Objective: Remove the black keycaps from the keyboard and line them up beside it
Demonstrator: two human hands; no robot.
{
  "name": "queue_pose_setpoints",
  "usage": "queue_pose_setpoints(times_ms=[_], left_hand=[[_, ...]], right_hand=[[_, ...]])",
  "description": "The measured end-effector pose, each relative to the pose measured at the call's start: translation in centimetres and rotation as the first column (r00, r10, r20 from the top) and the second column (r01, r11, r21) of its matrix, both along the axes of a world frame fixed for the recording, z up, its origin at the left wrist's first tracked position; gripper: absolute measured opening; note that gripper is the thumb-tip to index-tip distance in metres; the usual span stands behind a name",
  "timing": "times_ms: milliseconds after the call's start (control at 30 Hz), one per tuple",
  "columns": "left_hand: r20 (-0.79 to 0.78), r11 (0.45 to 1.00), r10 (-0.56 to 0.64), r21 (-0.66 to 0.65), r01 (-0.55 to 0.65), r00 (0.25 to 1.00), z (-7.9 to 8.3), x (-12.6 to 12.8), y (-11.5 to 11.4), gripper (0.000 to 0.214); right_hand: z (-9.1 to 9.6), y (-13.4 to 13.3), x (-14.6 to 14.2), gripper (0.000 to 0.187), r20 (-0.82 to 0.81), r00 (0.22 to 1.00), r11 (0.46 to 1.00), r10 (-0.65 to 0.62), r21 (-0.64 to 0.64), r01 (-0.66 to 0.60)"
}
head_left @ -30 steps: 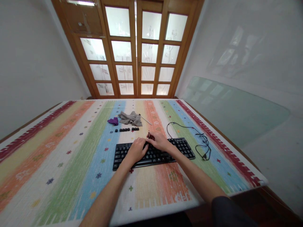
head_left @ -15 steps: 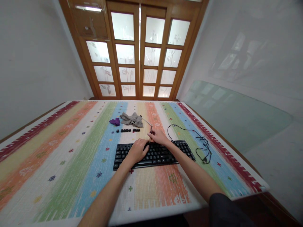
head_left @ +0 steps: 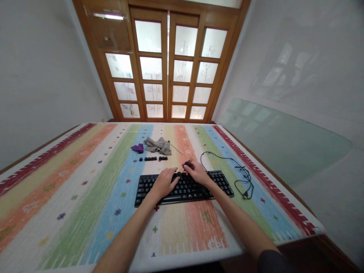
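My right hand [head_left: 196, 172] is closed around a small wire-ended tool [head_left: 187, 163], its dark middle pinched between thumb and fingers just above the back edge of the black keyboard [head_left: 186, 188] — the finer detail is too small to make out. My left hand [head_left: 165, 182] rests on the keyboard, left of its middle, its grip fairly wide: the thumb lies over the keys, apart from the fingers, which reach toward the rear edge. I cannot tell how firmly it presses. The keyboard sits in front of me on the worktop [head_left: 95, 189], across the coloured stripes of the cover, with its cable [head_left: 245, 195] looped loosely at its right. Beyond it, near its back left, loose black keycaps [head_left: 152, 159] stand in a row. Behind them lie a purple cloth [head_left: 137, 148] and a crumpled grey cloth [head_left: 157, 146] — a thin rod [head_left: 176, 148] slants away just to the right.
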State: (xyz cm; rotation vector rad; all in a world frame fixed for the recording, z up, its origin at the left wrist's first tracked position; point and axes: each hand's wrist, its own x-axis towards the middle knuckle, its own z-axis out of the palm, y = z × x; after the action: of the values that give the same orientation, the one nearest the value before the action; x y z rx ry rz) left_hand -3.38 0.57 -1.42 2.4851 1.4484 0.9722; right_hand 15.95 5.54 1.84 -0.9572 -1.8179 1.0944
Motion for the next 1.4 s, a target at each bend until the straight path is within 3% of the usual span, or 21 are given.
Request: queue_pose_setpoints(times_ms=[233,367,600,933,1133,1400], left_hand=[[0.015,0.999,-0.035,-0.036,0.035,0.999,0.3,-0.3,0.3,0.035],[0.053,0.991,-0.104,-0.08,0.108,0.993,1.3,-0.5,0.3,0.033],[0.283,0.933,-0.177,-0.257,0.252,0.943,3.8,-0.2,0.2,0.045],[0.431,0.877,-0.198,-0.324,0.356,0.881,5.0,0.2,0.7,0.041],[0.403,0.891,-0.185,-0.317,0.326,0.896,5.2,0.3,0.7,0.026],[0.339,0.938,-0.241,-0.159,0.308,0.909,5.1,0.6,1.2,0.014]], right_hand=[[-1.8,-3.1,0.2,0.03,-0.168,0.977,0.989,-0.131,0.042,0.14],[-2.5,-4.1,0.2,0.026,-0.187,0.972,0.983,-0.143,0.087,0.162],[-2.0,-4.8,0.4,0.027,-0.275,0.943,0.976,-0.189,0.055,0.212],[-2.0,-4.9,0.5,0.027,-0.309,0.936,0.981,-0.172,0.033,0.191],[-1.9,-4.7,0.7,0.03,-0.291,0.932,0.97,-0.216,0.047,0.239],[-1.2,-4.7,0.6,0.034,-0.301,0.911,0.953,-0.281,0.024,0.302]])
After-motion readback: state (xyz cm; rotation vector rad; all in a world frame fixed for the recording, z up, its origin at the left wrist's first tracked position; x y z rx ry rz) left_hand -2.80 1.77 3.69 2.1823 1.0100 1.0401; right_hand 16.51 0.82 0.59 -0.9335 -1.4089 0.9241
